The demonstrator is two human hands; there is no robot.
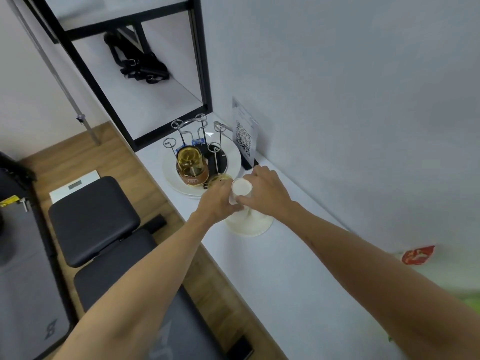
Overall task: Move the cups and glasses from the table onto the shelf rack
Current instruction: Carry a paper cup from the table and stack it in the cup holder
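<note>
**One glass racked, white cup in hand**

At frame centre both hands — left hand (219, 201), right hand (267, 193) — pinch a white cup (240, 192) above a white stack (249, 222); an amber glass (191, 165) already hangs inverted on the wire rack (193, 131); free prongs remain — a QR sign (245, 133) crowds the rack's right.
</note>
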